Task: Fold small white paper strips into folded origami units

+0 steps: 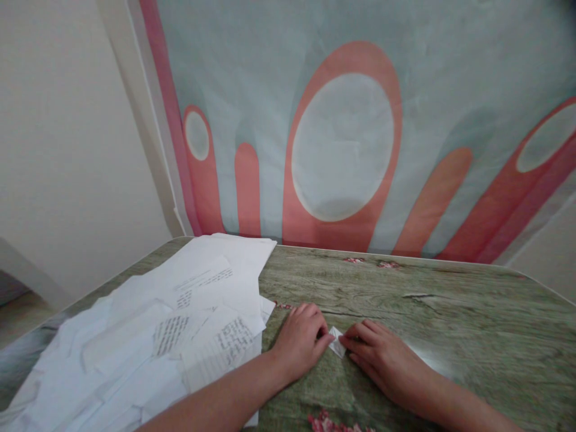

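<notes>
The left hand has its grip on the left corner of a small folded paper, thumb and forefinger drawn together there; the right hand pinches the opposite side in its fingertips. The folded paper, white and roughly diamond-shaped, is between the two hands, at the counter.

Around the folded paper the counter shows a grey-green wood-grain top with dark cracks and a pale sheen just right of it. Pink flower clusters dot this top: one nearer the person than the folded paper, others beyond it; whether they are printed cannot be told. Well to the left of the folded paper spreads a heap of loose sheets, overlapping, some with dark writing. Beyond the folded paper, past the counter's far edge, a grey-blue wall covering carries red rounded shapes and pale ovals; left of it stands a plain, pale wall.
</notes>
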The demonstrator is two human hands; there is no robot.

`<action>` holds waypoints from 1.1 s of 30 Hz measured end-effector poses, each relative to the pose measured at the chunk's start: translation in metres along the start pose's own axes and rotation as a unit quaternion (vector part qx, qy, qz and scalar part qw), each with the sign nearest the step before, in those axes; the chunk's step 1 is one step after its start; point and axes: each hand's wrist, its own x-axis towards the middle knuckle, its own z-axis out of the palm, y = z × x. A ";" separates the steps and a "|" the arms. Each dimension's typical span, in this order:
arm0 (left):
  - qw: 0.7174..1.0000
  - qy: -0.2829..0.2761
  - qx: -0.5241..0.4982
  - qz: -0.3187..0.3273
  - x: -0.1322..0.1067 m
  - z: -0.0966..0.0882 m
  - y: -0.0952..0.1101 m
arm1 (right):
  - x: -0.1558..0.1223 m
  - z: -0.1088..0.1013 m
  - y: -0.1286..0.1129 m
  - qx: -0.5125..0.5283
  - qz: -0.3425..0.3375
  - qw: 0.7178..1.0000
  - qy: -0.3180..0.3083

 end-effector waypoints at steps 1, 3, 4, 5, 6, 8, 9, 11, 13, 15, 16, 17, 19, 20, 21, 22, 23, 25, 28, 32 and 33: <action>1.000 -0.001 0.008 0.012 -0.001 -0.001 0.001 | 0.000 0.001 0.001 0.010 -0.001 1.000 0.009; 0.998 -0.009 0.029 0.056 -0.002 -0.002 0.003 | -0.001 0.003 0.002 0.028 -0.006 0.999 0.024; 0.995 -0.014 0.041 0.084 -0.003 -0.002 0.004 | -0.001 0.004 0.003 0.037 -0.009 0.999 0.030; 0.992 -0.019 0.054 0.112 -0.004 -0.002 0.004 | -0.001 0.006 0.004 0.048 -0.009 0.998 0.037; 0.988 -0.022 0.065 0.135 -0.004 -0.002 0.004 | -0.002 0.007 0.005 0.061 -0.007 0.997 0.044; 0.983 -0.024 0.085 0.164 -0.005 -0.002 0.002 | -0.004 0.010 0.008 0.096 0.004 0.994 0.060; 0.980 -0.023 0.094 0.172 -0.005 -0.001 0.002 | -0.005 0.011 0.009 0.116 0.014 0.991 0.070; 0.976 -0.021 0.111 0.185 -0.005 -0.001 0.000 | -0.008 0.014 0.013 0.152 0.032 0.984 0.086; 0.973 -0.020 0.125 0.192 -0.006 -0.001 0.000 | -0.010 0.014 0.015 0.174 0.041 0.980 0.091; 0.972 -0.019 0.131 0.196 -0.006 -0.001 0.001 | -0.012 0.013 0.017 0.175 0.035 0.980 0.088; 0.971 -0.020 0.132 0.196 -0.006 -0.001 0.002 | -0.013 0.012 0.017 0.168 0.027 0.982 0.086; 0.971 -0.022 0.132 0.198 -0.007 -0.001 0.002 | -0.013 0.011 0.017 0.158 0.018 0.984 0.084; 0.970 -0.026 0.132 0.200 -0.007 -0.002 0.004 | -0.013 0.008 0.016 0.131 -0.007 0.988 0.077; 0.970 -0.028 0.133 0.200 -0.007 -0.002 0.005 | -0.012 0.008 0.015 0.116 -0.020 0.990 0.072; 0.970 -0.029 0.135 0.200 -0.007 -0.002 0.006 | -0.012 0.007 0.015 0.104 -0.031 0.992 0.069; 0.970 -0.031 0.137 0.200 -0.007 -0.003 0.006 | -0.012 0.007 0.015 0.094 -0.039 0.993 0.067; 0.969 -0.032 0.138 0.201 -0.007 -0.003 0.006 | -0.012 0.007 0.015 0.088 -0.044 0.993 0.068; 0.969 -0.032 0.140 0.202 -0.008 -0.003 0.007 | -0.012 0.009 0.015 0.087 -0.037 0.992 0.078; 0.970 -0.029 0.137 0.199 -0.009 -0.002 0.006 | -0.011 0.012 0.016 0.104 -0.002 0.990 0.096; 0.972 -0.035 0.131 0.193 -0.009 -0.002 0.005 | -0.008 0.016 0.018 0.131 0.023 0.986 0.097; 0.972 -0.038 0.130 0.193 -0.008 -0.002 0.005 | -0.007 0.017 0.018 0.137 0.025 0.986 0.097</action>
